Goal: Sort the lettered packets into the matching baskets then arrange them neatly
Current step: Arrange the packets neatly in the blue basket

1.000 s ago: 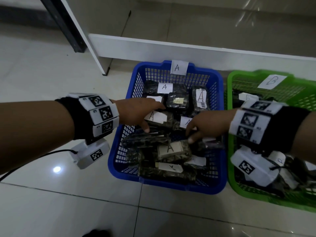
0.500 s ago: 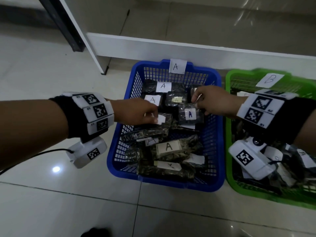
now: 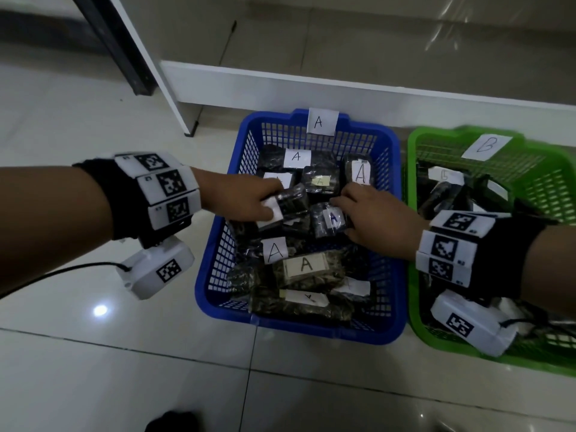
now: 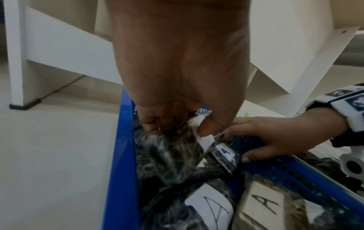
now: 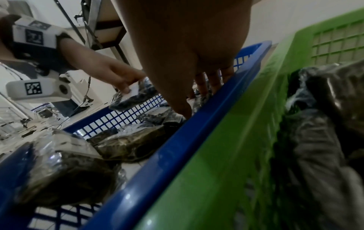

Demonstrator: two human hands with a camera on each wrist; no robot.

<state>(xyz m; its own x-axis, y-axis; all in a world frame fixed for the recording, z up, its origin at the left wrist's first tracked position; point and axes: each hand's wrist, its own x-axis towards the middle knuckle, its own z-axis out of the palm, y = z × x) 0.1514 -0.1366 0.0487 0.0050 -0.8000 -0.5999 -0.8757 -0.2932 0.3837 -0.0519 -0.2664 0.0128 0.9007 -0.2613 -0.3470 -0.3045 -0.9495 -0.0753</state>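
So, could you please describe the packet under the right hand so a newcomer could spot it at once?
Start at the blue basket tagged A, left of the green basket. Near its middle, the right hand grips a small dark packet. Its white label bears a blue A, whereas the neighbours' letters are black.

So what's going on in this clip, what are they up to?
A person is tidying lettered packets in the blue basket tagged A. The left hand pinches a dark packet by its white label, lifted above the pile. The right hand grips a small packet with a blue A that lies among the others. The green basket, tagged B, sits beside it with its own packets.
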